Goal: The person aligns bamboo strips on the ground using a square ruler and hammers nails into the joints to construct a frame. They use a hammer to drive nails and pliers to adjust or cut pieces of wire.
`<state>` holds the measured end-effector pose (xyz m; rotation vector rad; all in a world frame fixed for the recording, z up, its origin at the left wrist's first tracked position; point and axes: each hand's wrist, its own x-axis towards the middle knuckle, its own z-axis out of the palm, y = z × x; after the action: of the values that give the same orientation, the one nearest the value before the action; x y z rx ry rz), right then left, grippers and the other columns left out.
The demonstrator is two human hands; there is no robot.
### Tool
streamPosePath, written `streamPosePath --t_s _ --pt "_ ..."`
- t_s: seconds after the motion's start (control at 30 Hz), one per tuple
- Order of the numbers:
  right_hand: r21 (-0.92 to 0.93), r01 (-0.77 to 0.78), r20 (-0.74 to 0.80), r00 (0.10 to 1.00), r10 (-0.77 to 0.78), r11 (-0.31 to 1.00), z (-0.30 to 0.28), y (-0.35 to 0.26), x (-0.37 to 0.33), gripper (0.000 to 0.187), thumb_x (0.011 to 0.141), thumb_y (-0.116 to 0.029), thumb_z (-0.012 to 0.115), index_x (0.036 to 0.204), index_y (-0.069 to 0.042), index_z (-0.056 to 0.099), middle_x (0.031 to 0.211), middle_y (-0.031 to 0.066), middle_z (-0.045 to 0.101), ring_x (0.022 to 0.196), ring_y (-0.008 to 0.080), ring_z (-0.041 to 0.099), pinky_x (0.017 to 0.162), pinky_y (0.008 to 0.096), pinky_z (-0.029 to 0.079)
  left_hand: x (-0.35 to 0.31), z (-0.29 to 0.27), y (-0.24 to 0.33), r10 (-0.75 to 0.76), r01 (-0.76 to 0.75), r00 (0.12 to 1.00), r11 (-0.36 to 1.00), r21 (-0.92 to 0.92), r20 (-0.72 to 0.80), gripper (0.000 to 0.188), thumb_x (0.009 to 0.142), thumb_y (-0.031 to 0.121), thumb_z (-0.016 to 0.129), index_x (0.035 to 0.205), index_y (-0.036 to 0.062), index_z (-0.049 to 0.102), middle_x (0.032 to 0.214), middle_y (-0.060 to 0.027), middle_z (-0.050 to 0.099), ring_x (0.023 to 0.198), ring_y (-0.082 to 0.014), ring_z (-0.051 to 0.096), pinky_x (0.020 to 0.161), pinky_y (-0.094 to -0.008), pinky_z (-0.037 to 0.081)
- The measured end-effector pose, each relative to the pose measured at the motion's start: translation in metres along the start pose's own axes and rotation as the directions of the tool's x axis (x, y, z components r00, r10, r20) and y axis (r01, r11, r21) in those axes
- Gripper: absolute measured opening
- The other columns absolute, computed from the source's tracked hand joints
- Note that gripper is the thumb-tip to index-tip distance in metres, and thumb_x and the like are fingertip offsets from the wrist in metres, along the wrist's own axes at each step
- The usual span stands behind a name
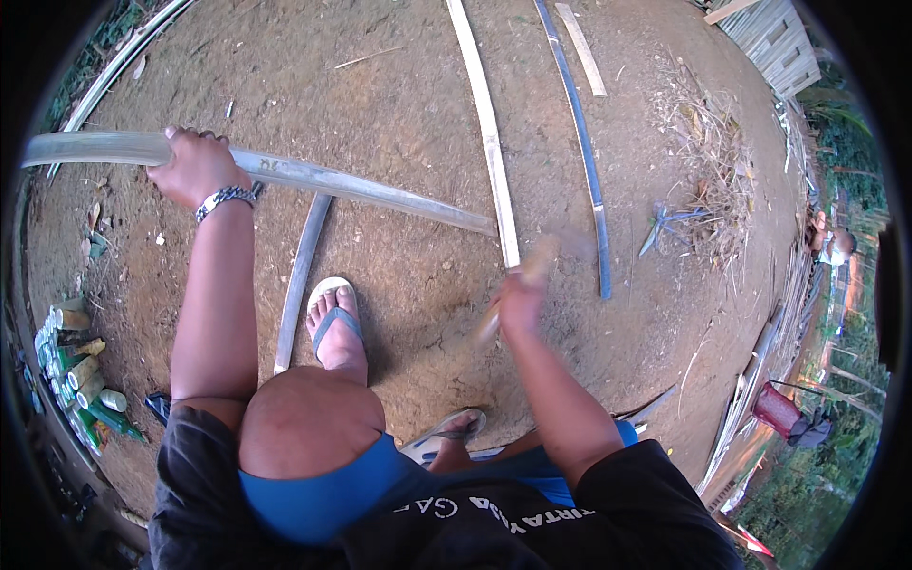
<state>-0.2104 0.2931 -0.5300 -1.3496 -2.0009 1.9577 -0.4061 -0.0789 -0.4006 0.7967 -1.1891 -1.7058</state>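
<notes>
Grey long pole (370, 186) beyond the feet (335, 328), with left hand (198, 171) closed round it and right hand (520, 306) clamped on a blurred tool (540, 259) near its end, seemingly unfinished, in one length, with the amount of work left impossible to judge.

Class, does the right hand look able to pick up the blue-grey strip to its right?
Probably not: the right hand is closed around a wooden handle. The blue-grey strip lies uncovered on the ground, so only that grip seems in the way.
</notes>
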Motion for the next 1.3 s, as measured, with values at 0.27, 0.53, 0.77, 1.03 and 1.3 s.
streamPosePath --t_s 0.27,0.53,0.77,1.03,1.3 --pt "0.117 0.11 0.016 0.994 -0.112 0.987 -0.023 -0.022 0.019 0.016 0.103 -0.018 0.052 0.107 -0.007 0.041 0.071 0.0059 0.051 0.048 0.0159 0.051 0.043 0.0319 0.045 -0.01 0.004 0.003 0.029 -0.027 0.999 0.997 0.066 -0.019 0.022 0.102 0.015 0.057 0.105 0.0045 0.037 0.078 -0.0091 0.057 0.057 -0.0162 0.055 0.047 -0.032 0.048" --pt "-0.227 0.018 0.228 0.973 0.035 0.974 -0.039 -0.031 0.039 0.02 0.102 -0.019 0.055 0.108 -0.005 0.041 0.071 0.0054 0.054 0.05 0.015 0.053 0.044 0.0315 0.046 -0.012 0.004 0.009 0.029 -0.029 1.0 0.999 0.045 0.005 0.019 0.102 0.015 0.055 0.105 0.0051 0.039 0.079 -0.0088 0.057 0.058 -0.0155 0.055 0.047 -0.0316 0.047" --pt "-0.449 -0.025 0.242 0.959 0.148 0.893 -0.025 0.009 0.021 0.014 0.1 -0.01 0.056 0.108 -0.009 0.045 0.069 0.0047 0.052 0.047 0.0151 0.05 0.04 0.0325 0.042 -0.021 0.008 0.01 -0.009 0.009 1.0 0.998 0.066 0.003 0.02 0.102 0.015 0.056 0.108 0.0051 0.039 0.08 -0.0085 0.057 0.059 -0.0153 0.055 0.048 -0.0304 0.047" --pt "-0.212 0.192 0.051 0.981 -0.185 0.958 -0.035 -0.003 0.035 0.021 0.102 -0.021 0.056 0.108 -0.006 0.043 0.069 0.005 0.053 0.052 0.0157 0.055 0.046 0.0311 0.047 -0.025 0.012 0.006 0.006 -0.006 0.999 1.0 -0.011 0.044 0.023 0.102 0.014 0.055 0.112 0.0033 0.039 0.081 -0.009 0.058 0.059 -0.0149 0.055 0.048 -0.0305 0.048" --pt "-0.046 0.157 0.013 0.988 -0.157 0.987 -0.02 -0.004 0.016 0.021 0.101 -0.02 0.057 0.107 -0.004 0.044 0.079 0.0109 0.059 0.056 0.0182 0.06 0.049 0.0349 0.049 -0.018 0.008 0.012 0.068 -0.069 0.997 0.997 0.035 0.029 0.024 0.102 0.014 0.054 0.115 0.0013 0.039 0.082 -0.0097 0.059 0.06 -0.0149 0.056 0.047 -0.0304 0.048"
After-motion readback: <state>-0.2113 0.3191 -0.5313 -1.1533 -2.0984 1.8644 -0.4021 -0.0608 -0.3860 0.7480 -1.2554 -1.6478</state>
